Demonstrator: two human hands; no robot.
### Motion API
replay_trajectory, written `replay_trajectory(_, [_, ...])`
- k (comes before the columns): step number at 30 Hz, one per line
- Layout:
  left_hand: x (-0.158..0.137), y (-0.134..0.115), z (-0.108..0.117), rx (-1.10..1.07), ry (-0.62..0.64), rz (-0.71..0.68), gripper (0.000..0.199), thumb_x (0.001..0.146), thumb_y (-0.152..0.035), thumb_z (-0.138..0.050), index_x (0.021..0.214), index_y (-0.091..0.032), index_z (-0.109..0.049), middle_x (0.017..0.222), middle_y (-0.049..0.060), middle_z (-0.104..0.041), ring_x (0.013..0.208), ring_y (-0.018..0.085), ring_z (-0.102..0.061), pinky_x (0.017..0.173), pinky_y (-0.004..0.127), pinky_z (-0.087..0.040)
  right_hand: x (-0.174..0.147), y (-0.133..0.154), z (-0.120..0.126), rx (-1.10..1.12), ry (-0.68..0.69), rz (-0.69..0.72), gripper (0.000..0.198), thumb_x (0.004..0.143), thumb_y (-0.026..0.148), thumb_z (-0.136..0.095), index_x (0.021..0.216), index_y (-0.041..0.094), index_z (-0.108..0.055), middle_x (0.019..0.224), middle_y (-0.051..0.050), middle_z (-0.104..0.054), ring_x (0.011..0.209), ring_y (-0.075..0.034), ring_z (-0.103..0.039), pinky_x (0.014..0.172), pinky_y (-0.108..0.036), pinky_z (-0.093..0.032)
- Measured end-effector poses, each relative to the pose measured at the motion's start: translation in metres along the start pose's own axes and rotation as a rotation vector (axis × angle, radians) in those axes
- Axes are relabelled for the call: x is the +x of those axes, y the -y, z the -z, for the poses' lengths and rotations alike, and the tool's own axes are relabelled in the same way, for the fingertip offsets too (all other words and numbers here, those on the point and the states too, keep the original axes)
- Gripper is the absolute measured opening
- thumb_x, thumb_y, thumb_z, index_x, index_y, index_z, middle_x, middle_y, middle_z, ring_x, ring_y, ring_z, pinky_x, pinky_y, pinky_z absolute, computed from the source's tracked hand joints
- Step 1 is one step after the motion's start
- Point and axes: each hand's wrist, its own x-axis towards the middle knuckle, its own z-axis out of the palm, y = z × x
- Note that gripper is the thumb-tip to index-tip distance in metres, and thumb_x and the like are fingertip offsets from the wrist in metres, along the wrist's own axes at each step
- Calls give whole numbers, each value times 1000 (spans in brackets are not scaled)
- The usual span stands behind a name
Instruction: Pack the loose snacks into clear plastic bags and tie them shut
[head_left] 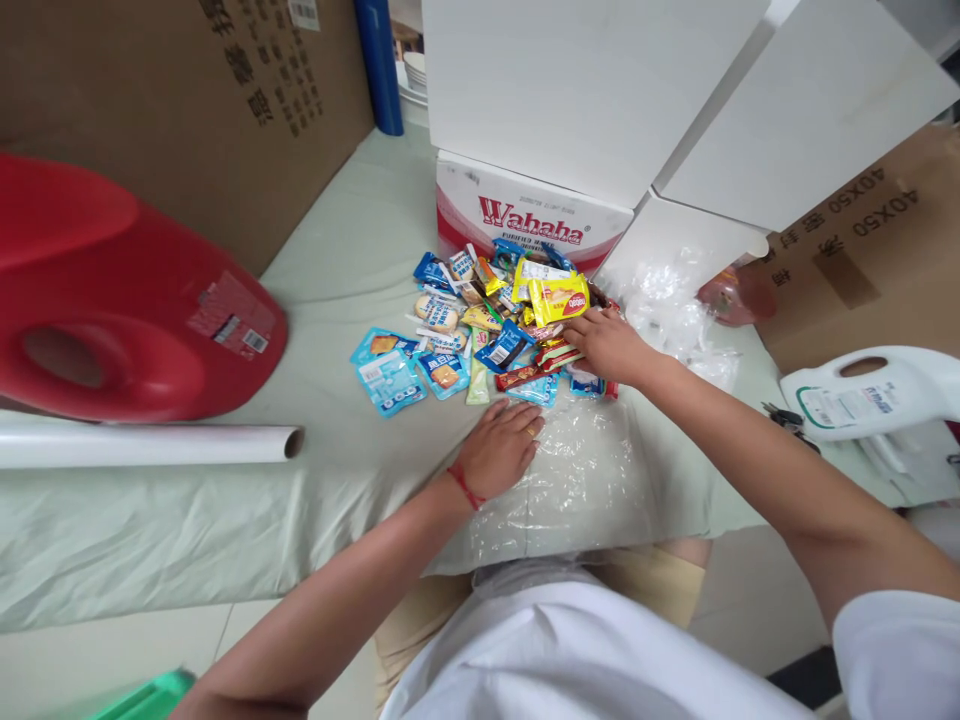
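A heap of small wrapped snacks lies on the cloth, with a yellow packet [559, 299] on top and light-blue pouches [388, 372] at its left edge. My right hand [609, 345] rests on the right side of the heap, fingers reaching over the wrappers and not closed round any. Flat at the front of the heap lies my left hand [501, 447], fingers extended, beside a light-blue packet. Under and right of that hand spreads a clear plastic bag [592, 480], wrinkled and flat on the table.
Behind the heap stands a Wahaha carton [532, 215] with white boxes above. A red jug [142, 300] and a white roll [150, 446] are on the left. Crumpled clear plastic [667, 310] and a white jug [874, 392] lie right. The table [345, 500] ends close to my body.
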Motion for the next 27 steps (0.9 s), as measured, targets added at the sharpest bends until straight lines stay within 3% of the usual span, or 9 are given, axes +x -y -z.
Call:
replay_trajectory(4, [0,-4,3,18,-18,44,43,107,-33,-41,141,-20,-63,155,10,-59,147,27,-50,128,55,-24,9,16,-7,-31,-37,14,30,103,20,-46,122,10,-67,122,-20,-68,116,-35,-53,93,-44,-30])
replay_trajectory(9, [0,-4,5,33,-17,75,46,109,-37,-35,142,-21,-63,153,10,-60,148,26,-49,128,54,-25,10,12,3,-37,-5,-38,34,92,28,-61,119,9,-67,119,-21,-69,111,-36,-55,88,-43,-33])
replay_trajectory(13, [-1,-1,5,46,13,71,46,108,-36,-38,145,-22,-59,157,9,-57,150,27,-47,128,53,-25,-18,-5,32,5,-112,-155,30,88,30,-63,112,12,-66,110,-19,-70,103,-35,-57,84,-41,-35])
replay_trajectory(16, [0,-1,4,51,19,73,46,107,-35,-41,147,-22,-58,158,9,-55,150,27,-46,129,54,-24,-57,-3,47,204,-231,-279,23,89,29,-59,108,17,-61,101,-14,-69,90,-30,-60,76,-36,-37])
replay_trajectory(18, [0,-2,4,49,23,81,46,107,-34,-39,147,-22,-58,158,9,-55,150,27,-46,128,54,-24,-83,13,46,434,-210,-245,20,92,30,-56,108,20,-57,95,-9,-69,80,-26,-60,70,-33,-38])
replay_trajectory(21, [1,0,5,48,38,77,47,108,-31,-34,147,-22,-58,158,9,-55,151,27,-45,128,55,-24,-105,54,25,635,-54,-57,18,94,29,-56,110,19,-56,95,-8,-70,80,-23,-62,72,-32,-40])
replay_trajectory(24, [2,5,8,32,58,45,49,105,-23,-35,150,-21,-55,157,10,-56,150,26,-45,128,54,-24,-107,98,-4,556,47,62,20,95,28,-62,110,16,-61,103,-13,-71,91,-27,-62,82,-37,-41])
replay_trajectory(27, [3,11,12,0,77,7,54,100,-16,-37,152,-20,-52,156,9,-58,148,24,-48,128,50,-25,-102,125,-25,445,33,53,32,98,30,-63,125,12,-63,119,-18,-70,107,-32,-59,89,-43,-39])
